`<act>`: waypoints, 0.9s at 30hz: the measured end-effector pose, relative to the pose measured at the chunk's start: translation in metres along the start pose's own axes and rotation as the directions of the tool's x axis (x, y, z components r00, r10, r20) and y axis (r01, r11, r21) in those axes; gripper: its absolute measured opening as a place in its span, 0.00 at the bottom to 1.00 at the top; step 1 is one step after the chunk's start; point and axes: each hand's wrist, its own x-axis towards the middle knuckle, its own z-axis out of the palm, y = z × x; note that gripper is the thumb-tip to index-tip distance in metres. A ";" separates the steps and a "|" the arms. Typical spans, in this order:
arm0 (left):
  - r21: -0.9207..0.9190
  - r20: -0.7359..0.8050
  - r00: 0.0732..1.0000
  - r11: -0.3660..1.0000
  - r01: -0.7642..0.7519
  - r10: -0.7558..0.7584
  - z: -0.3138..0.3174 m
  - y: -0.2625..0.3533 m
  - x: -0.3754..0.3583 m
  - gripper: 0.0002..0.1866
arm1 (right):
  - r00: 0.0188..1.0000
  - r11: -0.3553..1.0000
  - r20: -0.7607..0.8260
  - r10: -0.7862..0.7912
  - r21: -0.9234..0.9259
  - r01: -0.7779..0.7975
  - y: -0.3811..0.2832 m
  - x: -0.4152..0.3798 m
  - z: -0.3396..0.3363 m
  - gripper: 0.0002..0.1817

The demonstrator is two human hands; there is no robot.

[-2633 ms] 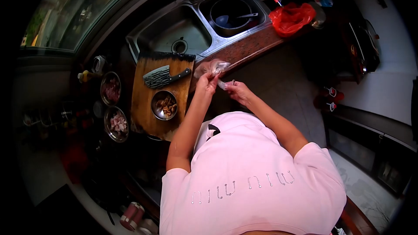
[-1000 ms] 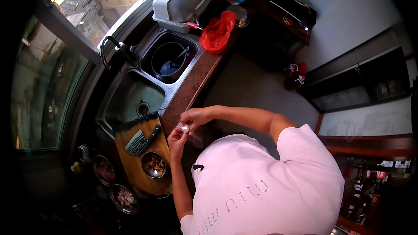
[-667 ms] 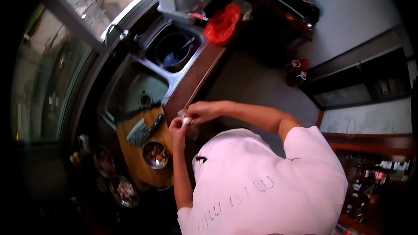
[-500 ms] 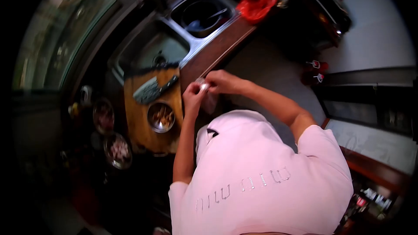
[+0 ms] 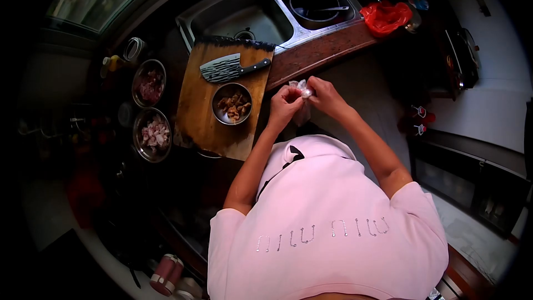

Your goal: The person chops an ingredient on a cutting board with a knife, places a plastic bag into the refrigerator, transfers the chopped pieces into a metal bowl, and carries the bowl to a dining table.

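Observation:
Both my hands pinch the gathered top of a clear plastic bag (image 5: 302, 112), which hangs in front of my body beside the counter edge. My left hand (image 5: 285, 104) grips it from the left, and my right hand (image 5: 326, 96) from the right; the fingers nearly meet. What the bag contains, I cannot make out. To the left lies a wooden cutting board (image 5: 191, 116), with a cleaver (image 5: 221, 68) flat on it, its black handle pointing right. Below the cleaver stands a metal bowl (image 5: 216, 112) of brownish pieces.
Left of the board are two metal bowls of raw meat, one with reddish pieces (image 5: 150, 86), one with paler pieces (image 5: 156, 133). Behind it is a double sink (image 5: 239, 14) with a dark pan (image 5: 313, 4) in the right basin. A red plastic bag (image 5: 386, 18) sits on the counter.
My view has turned, so the counter and sink appear shifted and rotated. Both hands still hold the bag's gathered top close together.

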 end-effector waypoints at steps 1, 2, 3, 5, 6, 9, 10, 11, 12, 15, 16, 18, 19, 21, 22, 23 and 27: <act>0.042 -0.010 0.999 0.998 -0.047 0.048 0.000 -0.002 -0.002 0.07 | 0.998 0.996 0.054 0.034 0.082 -0.039 -0.005 -0.004 -0.003 0.12; 0.083 -0.013 0.996 0.992 -0.092 0.093 0.001 -0.004 -0.004 0.06 | 0.992 0.983 0.109 0.069 0.160 -0.086 -0.011 -0.009 -0.009 0.12; 0.086 -0.019 0.995 0.992 -0.097 0.099 0.003 -0.003 -0.007 0.06 | 0.981 0.962 0.163 0.101 0.234 -0.138 -0.017 -0.013 -0.014 0.12; 0.097 -0.025 0.993 0.989 -0.113 0.116 0.006 0.001 -0.010 0.06 | 0.949 0.844 0.185 0.256 0.435 -0.312 0.003 -0.021 -0.007 0.12; 0.120 -0.009 0.993 0.986 -0.114 0.116 0.009 0.003 -0.010 0.06 | 0.907 0.733 0.200 0.371 0.537 -0.418 0.002 -0.023 -0.007 0.13; 0.117 0.096 0.968 0.963 -0.244 0.234 0.022 0.008 -0.012 0.07 | 0.828 0.608 0.257 0.499 0.577 -0.545 -0.004 -0.029 -0.013 0.15; 0.137 0.112 0.970 0.963 -0.230 0.216 0.026 0.015 -0.013 0.07 | 0.816 0.623 0.295 0.497 0.534 -0.572 -0.004 -0.031 -0.017 0.15; 0.149 0.125 0.966 0.958 -0.245 0.227 0.028 0.013 -0.014 0.07 | 0.803 0.637 0.332 0.495 0.490 -0.595 -0.002 -0.034 -0.019 0.14; 0.163 0.139 0.961 0.951 -0.261 0.240 0.029 0.011 -0.015 0.07 | 0.848 0.689 0.262 0.461 0.497 -0.528 0.006 -0.039 -0.017 0.13; 0.176 0.180 0.956 0.949 -0.262 0.230 0.036 0.001 -0.016 0.07 | 0.906 0.777 0.124 0.406 0.475 -0.413 0.024 -0.053 -0.012 0.10; 0.178 0.193 0.957 0.951 -0.253 0.218 0.039 -0.003 -0.018 0.07 | 0.891 0.769 0.132 0.435 0.461 -0.444 0.021 -0.057 -0.015 0.09; 0.159 0.192 0.953 0.951 -0.266 0.235 0.049 -0.006 -0.018 0.07 | 0.906 0.811 0.015 0.423 0.440 -0.386 0.021 -0.066 -0.017 0.08; 0.149 0.193 0.950 0.950 -0.274 0.244 0.055 -0.006 -0.017 0.07 | 0.921 0.857 -0.110 0.374 0.421 -0.297 0.026 -0.073 -0.014 0.08; 0.164 0.221 0.950 0.952 -0.258 0.219 0.066 -0.004 -0.017 0.08 | 0.899 0.880 -0.272 0.343 0.429 -0.206 0.029 -0.087 -0.018 0.08; 0.172 0.239 0.949 0.953 -0.248 0.204 0.074 -0.002 -0.018 0.08 | 0.876 0.861 -0.310 0.369 0.468 -0.197 0.027 -0.095 -0.023 0.08; 0.208 0.284 0.927 0.928 -0.308 0.244 0.081 -0.001 -0.018 0.09 | 0.850 0.843 -0.347 0.396 0.505 -0.187 0.027 -0.103 -0.028 0.08; 0.255 0.405 0.830 0.824 -0.506 0.384 0.130 0.010 -0.028 0.16 | 0.752 0.871 -0.496 0.434 0.443 -0.211 0.040 -0.151 -0.046 0.08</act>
